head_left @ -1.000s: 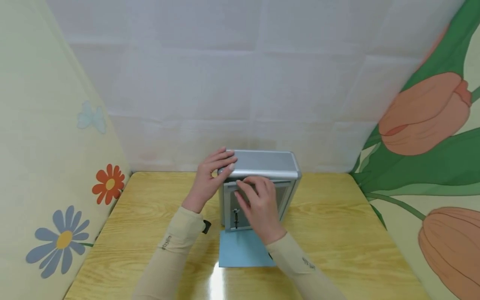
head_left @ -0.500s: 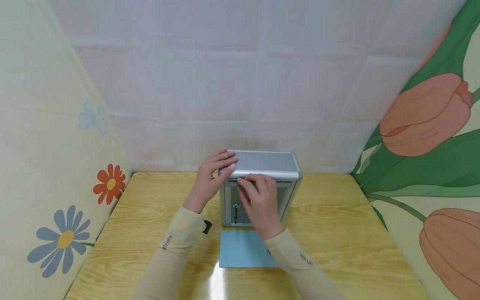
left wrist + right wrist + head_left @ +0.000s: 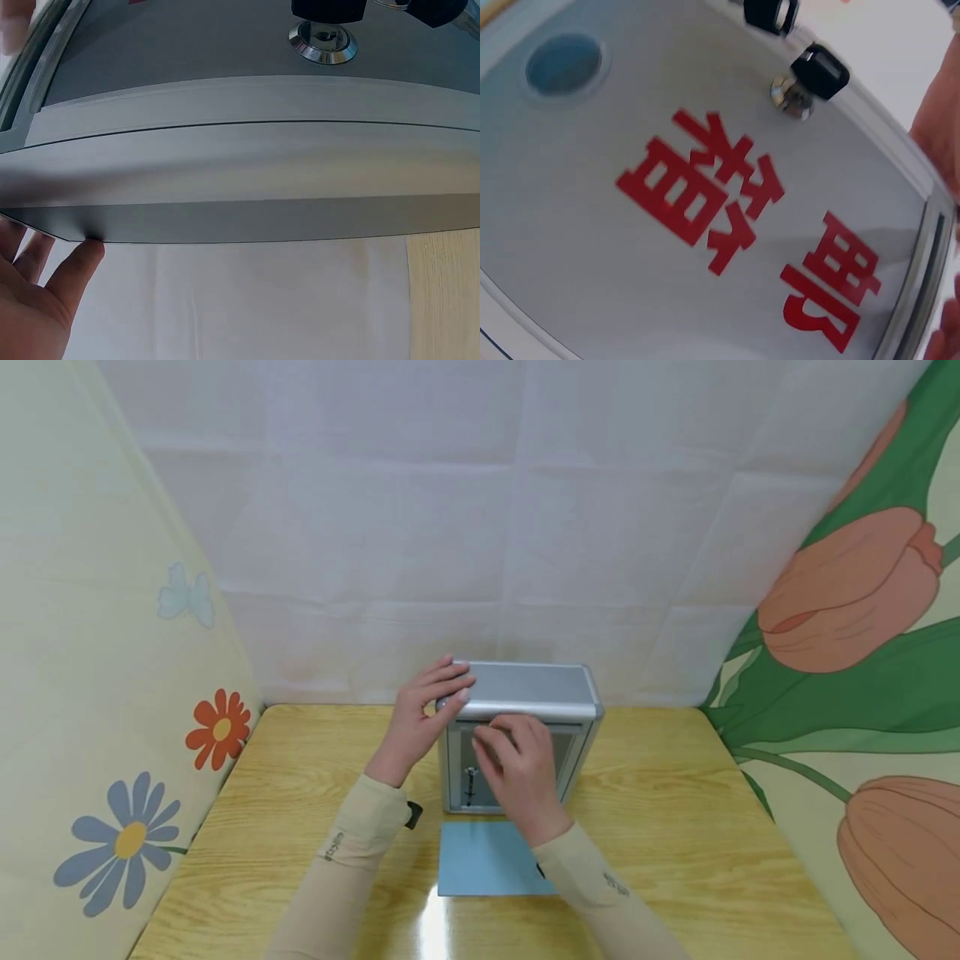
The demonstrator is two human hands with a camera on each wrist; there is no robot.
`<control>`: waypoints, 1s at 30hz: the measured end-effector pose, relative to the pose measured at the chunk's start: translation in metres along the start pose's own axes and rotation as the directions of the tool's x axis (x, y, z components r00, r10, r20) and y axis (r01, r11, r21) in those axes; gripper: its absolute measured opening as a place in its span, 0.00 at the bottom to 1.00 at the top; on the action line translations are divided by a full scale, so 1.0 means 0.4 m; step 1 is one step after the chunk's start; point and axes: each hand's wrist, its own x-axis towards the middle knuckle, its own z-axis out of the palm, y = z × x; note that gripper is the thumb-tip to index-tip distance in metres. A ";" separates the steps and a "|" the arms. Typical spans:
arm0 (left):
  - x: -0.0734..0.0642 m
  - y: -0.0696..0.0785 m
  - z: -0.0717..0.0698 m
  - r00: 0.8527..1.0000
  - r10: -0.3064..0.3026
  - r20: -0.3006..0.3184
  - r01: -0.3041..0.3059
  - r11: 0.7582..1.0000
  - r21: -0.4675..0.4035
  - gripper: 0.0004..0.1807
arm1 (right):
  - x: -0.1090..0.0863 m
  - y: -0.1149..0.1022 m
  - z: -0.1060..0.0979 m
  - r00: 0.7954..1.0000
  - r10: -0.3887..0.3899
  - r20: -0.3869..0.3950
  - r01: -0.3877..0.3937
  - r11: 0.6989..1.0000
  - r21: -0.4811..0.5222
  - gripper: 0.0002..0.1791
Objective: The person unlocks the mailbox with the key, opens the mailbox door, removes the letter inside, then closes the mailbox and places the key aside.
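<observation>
A silver-grey metal mailbox (image 3: 525, 681) stands upright on the table, its front door (image 3: 667, 300) marked with red characters in the right wrist view. My left hand (image 3: 425, 706) rests on the box's upper left corner, fingers laid over the top and thumb along the edge. At the top of the door, by the slot, my right hand (image 3: 523, 768) has curled fingers and holds the door's upper edge; the palm side is hidden in the head view. Keys (image 3: 470, 785) hang at the lock (image 3: 322, 43) on the door's left side.
A light blue sheet or envelope (image 3: 483, 860) lies flat on the wood-grain table (image 3: 315, 760) in front of the mailbox, partly under the right forearm. A white cloth (image 3: 480, 527) hangs behind, and flower-patterned panels (image 3: 847, 593) flank the table.
The door stood slightly ajar a second ago and is now nearly flush with the box. My right hand moved up a little, then slightly down; the left hand stayed put.
</observation>
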 end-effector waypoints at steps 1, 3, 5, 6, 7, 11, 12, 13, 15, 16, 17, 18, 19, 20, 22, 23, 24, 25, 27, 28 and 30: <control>0.000 0.000 0.000 1.000 0.004 -0.001 -0.004 1.000 0.000 0.15 | -0.006 -0.002 -0.002 1.000 0.002 0.011 -0.002 1.000 0.015 0.08; -0.001 0.000 0.001 1.000 0.007 -0.004 -0.007 1.000 -0.003 0.15 | -0.020 -0.008 -0.005 0.999 0.018 0.049 -0.020 0.999 0.039 0.09; -0.001 -0.001 0.001 1.000 0.009 -0.005 -0.009 1.000 -0.008 0.15 | -0.040 -0.014 -0.005 0.994 0.054 0.097 -0.060 0.996 0.059 0.09; -0.001 0.000 0.001 1.000 0.010 -0.006 -0.010 1.000 -0.010 0.15 | -0.052 -0.017 -0.003 0.989 0.081 0.124 -0.089 0.994 0.060 0.09; -0.001 0.000 0.001 1.000 0.012 -0.008 -0.012 1.000 -0.013 0.15 | -0.064 -0.020 -0.001 0.983 0.111 0.149 -0.122 0.991 0.061 0.09; 0.000 0.006 0.000 1.000 0.021 -0.010 -0.022 1.000 -0.020 0.15 | -0.110 -0.032 0.013 0.934 0.258 0.249 -0.277 0.960 0.045 0.10; 0.000 0.006 0.000 1.000 0.018 -0.009 -0.019 1.000 -0.020 0.14 | -0.119 -0.035 0.016 0.911 0.303 0.281 -0.325 0.945 0.035 0.12; 0.000 0.007 0.000 1.000 0.018 -0.008 -0.018 1.000 -0.020 0.14 | -0.126 -0.039 0.019 0.885 0.345 0.313 -0.371 0.928 0.026 0.14; -0.001 -0.007 0.003 1.000 0.021 -0.009 -0.021 1.000 -0.018 0.14 | -0.137 -0.045 0.025 0.828 0.418 0.373 -0.454 0.891 0.008 0.17; -0.003 -0.020 0.004 1.000 0.024 -0.010 -0.024 1.000 -0.016 0.14 | -0.140 -0.047 0.028 0.800 0.446 0.400 -0.487 0.874 -0.001 0.20; -0.005 -0.033 0.005 1.000 0.026 -0.011 -0.026 1.000 -0.013 0.15 | -0.143 -0.048 0.032 0.774 0.469 0.425 -0.515 0.857 -0.008 0.22; -0.006 -0.047 0.007 1.000 0.029 -0.012 -0.029 1.000 -0.008 0.15 | -0.145 -0.049 0.035 0.753 0.484 0.446 -0.536 0.844 -0.012 0.23; -0.007 -0.060 0.009 0.999 0.035 -0.013 -0.035 0.999 -0.006 0.15 | -0.145 -0.049 0.038 0.735 0.496 0.462 -0.555 0.832 -0.010 0.23; -0.009 -0.073 0.010 0.999 0.037 -0.014 -0.037 0.999 -0.002 0.15 | -0.145 -0.049 0.042 0.719 0.505 0.477 -0.571 0.821 -0.006 0.23; -0.011 -0.084 0.012 0.999 0.037 -0.014 -0.037 0.999 0.004 0.15 | -0.145 -0.048 0.048 0.690 0.515 0.508 -0.600 0.800 0.006 0.24; -0.010 -0.084 0.011 0.999 0.035 -0.014 -0.035 0.999 0.007 0.15 | -0.144 -0.048 0.051 0.677 0.519 0.522 -0.612 0.791 0.007 0.23; -0.010 -0.084 0.011 0.999 0.034 -0.014 -0.033 0.999 0.008 0.15 | -0.142 -0.048 0.054 0.664 0.522 0.536 -0.623 0.782 0.011 0.23; -0.010 -0.082 0.011 0.999 0.032 -0.015 -0.032 0.999 0.007 0.15 | -0.141 -0.048 0.057 0.652 0.523 0.549 -0.633 0.774 0.014 0.23; -0.008 -0.076 0.012 0.999 0.032 -0.017 -0.032 0.999 0.003 0.16 | -0.140 -0.049 0.063 0.632 0.526 0.569 -0.652 0.758 0.024 0.23; -0.008 -0.072 0.012 0.999 0.033 -0.018 -0.033 0.999 -0.001 0.16 | -0.139 -0.049 0.066 0.624 0.527 0.576 -0.661 0.750 0.029 0.23; -0.005 -0.051 0.009 1.000 0.025 -0.015 -0.025 1.000 -0.008 0.15 | -0.137 -0.050 0.071 0.608 0.532 0.589 -0.678 0.735 0.036 0.23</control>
